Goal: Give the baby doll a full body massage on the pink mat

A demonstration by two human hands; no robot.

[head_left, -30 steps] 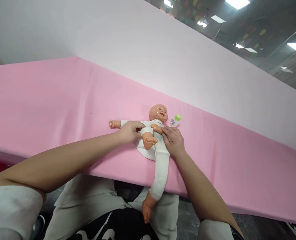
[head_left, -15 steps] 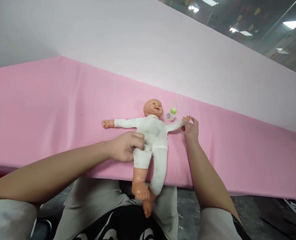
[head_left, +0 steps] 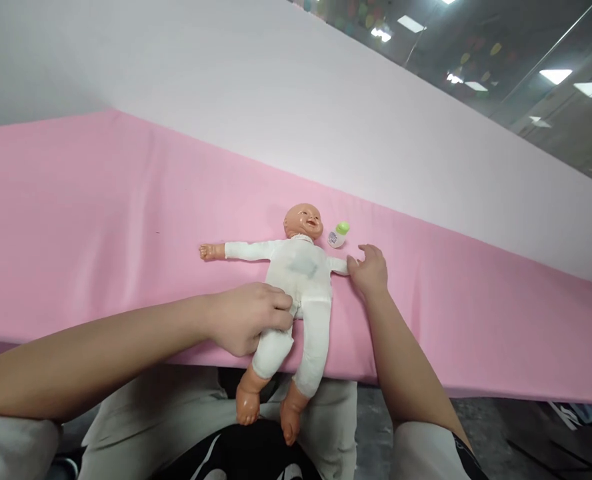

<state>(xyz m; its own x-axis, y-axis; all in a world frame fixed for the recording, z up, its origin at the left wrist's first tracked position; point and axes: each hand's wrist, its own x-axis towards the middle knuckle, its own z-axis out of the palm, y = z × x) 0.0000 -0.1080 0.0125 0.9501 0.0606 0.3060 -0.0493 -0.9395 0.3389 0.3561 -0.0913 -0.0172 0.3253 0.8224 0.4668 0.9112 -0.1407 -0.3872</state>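
Observation:
A baby doll (head_left: 303, 263) with a white cloth body lies on its back, its head away from me and its feet hanging past the table's near edge. My left hand (head_left: 251, 317) is closed round the top of the doll's leg on the left. Over the end of the doll's arm on the right is my right hand (head_left: 369, 270), thumb and fingers curved against the sleeve and hiding the doll's hand. A small bottle (head_left: 338, 235) with a green cap lies beside the doll's head.
The pink-covered table (head_left: 76, 220) runs across the view, with a pale wall (head_left: 216, 80) behind it. Above the wall at the upper right is a glass panel (head_left: 456, 60) showing lights. My lap is below the near edge.
The doll's legs have spread apart, with the left-side foot moved left. My left hand is slightly lower, and my right hand has shifted left and down, now covering the doll's hand.

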